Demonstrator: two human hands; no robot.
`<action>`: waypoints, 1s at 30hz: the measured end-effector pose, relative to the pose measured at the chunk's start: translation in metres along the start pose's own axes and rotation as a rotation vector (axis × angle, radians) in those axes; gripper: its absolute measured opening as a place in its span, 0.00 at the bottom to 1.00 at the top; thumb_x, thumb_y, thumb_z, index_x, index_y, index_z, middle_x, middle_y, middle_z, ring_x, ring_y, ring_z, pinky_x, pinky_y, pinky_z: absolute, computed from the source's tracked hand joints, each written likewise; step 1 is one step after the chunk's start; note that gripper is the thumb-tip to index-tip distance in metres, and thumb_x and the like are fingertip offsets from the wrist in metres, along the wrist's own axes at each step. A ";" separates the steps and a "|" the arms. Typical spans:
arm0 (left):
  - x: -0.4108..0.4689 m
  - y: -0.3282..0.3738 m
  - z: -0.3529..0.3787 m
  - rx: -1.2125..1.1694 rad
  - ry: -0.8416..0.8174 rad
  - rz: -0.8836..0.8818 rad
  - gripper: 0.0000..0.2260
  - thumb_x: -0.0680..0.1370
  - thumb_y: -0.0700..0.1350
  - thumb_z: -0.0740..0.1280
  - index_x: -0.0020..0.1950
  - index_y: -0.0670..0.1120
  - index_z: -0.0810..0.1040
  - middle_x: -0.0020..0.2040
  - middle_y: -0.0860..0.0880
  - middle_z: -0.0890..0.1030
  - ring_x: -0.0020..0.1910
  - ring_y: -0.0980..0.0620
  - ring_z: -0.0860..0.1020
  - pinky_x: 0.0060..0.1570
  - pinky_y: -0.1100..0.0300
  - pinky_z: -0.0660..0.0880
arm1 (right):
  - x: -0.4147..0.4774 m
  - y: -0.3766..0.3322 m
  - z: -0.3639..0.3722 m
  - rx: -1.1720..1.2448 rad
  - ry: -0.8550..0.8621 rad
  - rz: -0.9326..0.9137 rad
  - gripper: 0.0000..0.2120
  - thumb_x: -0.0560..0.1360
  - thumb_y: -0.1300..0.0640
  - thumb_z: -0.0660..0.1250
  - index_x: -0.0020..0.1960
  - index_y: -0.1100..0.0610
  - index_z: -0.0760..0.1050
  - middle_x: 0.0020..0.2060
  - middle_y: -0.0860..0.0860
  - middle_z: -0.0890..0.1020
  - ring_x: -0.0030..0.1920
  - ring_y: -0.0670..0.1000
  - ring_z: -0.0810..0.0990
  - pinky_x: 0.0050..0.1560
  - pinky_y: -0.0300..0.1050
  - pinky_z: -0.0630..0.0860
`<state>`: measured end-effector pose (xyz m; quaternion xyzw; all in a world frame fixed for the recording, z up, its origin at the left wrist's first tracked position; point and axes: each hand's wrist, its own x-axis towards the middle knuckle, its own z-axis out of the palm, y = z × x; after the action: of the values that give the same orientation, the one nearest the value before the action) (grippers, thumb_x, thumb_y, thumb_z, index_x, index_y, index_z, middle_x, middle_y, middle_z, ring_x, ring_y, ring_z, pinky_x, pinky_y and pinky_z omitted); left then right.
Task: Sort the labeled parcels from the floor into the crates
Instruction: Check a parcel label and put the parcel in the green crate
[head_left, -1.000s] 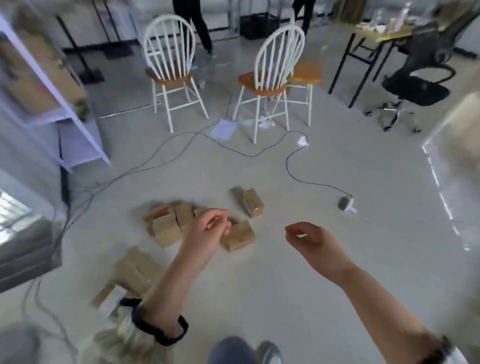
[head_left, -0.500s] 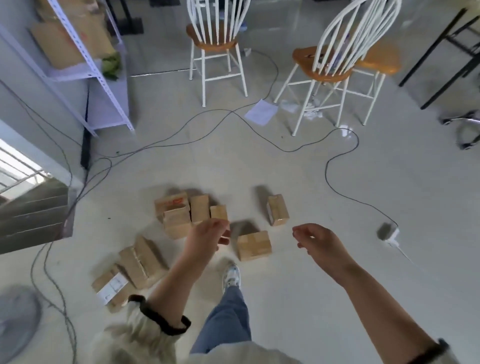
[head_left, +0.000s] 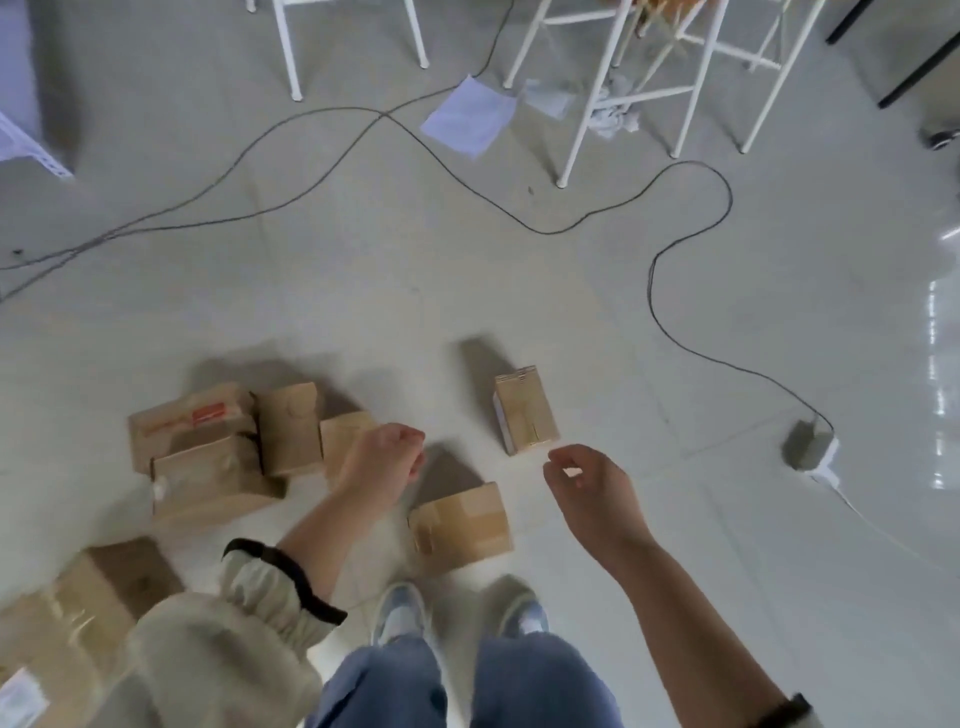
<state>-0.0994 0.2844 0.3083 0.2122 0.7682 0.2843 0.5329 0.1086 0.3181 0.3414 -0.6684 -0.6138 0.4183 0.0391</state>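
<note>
Several brown cardboard parcels lie on the pale floor. One parcel (head_left: 460, 529) sits just ahead of my feet, between my two hands. A taller parcel (head_left: 525, 409) stands further off, beyond my right hand. A cluster of parcels (head_left: 218, 441) lies to the left, and another parcel (head_left: 88, 597) with a white label is at the lower left. My left hand (head_left: 382, 460) hovers over the cluster's right edge, fingers loosely curled, holding nothing. My right hand (head_left: 584, 480) hangs in the air with loosely curled fingers, empty. No crate is in view.
Black and grey cables (head_left: 691, 322) snake across the floor to a power adapter (head_left: 805, 444) at the right. White chair legs (head_left: 576, 104) stand at the top. A sheet of paper (head_left: 467, 114) and crumpled tissue lie near them. A shelf foot is at the far left.
The view has tilted down and come closer to the parcels. Both feet now stand just behind the near parcel. My hands stay empty, lower over the parcels.
</note>
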 end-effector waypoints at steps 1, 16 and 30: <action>0.039 -0.021 0.013 0.028 -0.009 0.013 0.10 0.78 0.37 0.61 0.38 0.47 0.75 0.34 0.46 0.77 0.37 0.47 0.76 0.42 0.57 0.75 | 0.037 0.023 0.022 -0.045 0.010 -0.004 0.13 0.77 0.53 0.61 0.59 0.55 0.76 0.55 0.48 0.80 0.53 0.49 0.77 0.51 0.37 0.69; 0.385 -0.197 0.146 0.427 -0.086 0.218 0.08 0.78 0.43 0.64 0.44 0.41 0.80 0.43 0.38 0.82 0.42 0.45 0.79 0.50 0.51 0.75 | 0.354 0.222 0.218 -0.672 0.180 -0.010 0.50 0.68 0.37 0.65 0.76 0.53 0.37 0.76 0.55 0.45 0.70 0.62 0.57 0.65 0.58 0.64; 0.381 -0.214 0.160 0.214 -0.161 0.215 0.11 0.80 0.48 0.60 0.60 0.47 0.77 0.53 0.49 0.82 0.47 0.50 0.80 0.47 0.59 0.79 | 0.355 0.243 0.245 0.489 -0.205 0.051 0.21 0.78 0.53 0.63 0.69 0.42 0.65 0.58 0.45 0.78 0.51 0.49 0.80 0.50 0.53 0.76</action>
<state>-0.0844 0.3978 -0.1431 0.3708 0.7219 0.2382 0.5335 0.1143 0.4487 -0.1361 -0.6084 -0.4783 0.6206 0.1266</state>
